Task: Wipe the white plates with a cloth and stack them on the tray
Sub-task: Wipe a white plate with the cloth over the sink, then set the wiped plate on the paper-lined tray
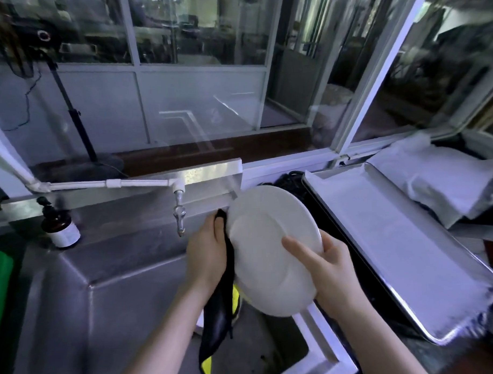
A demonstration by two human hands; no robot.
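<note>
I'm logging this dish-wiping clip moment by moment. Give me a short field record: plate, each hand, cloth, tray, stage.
plate: white, tilted, held over the right side of the sink
right hand: grips the plate's rim, thumb on its face
left hand: holds the black-and-yellow cloth against the plate's left edge
tray: right of the sink, no plate on it
stage: wiping; nothing stacked yet
</note>
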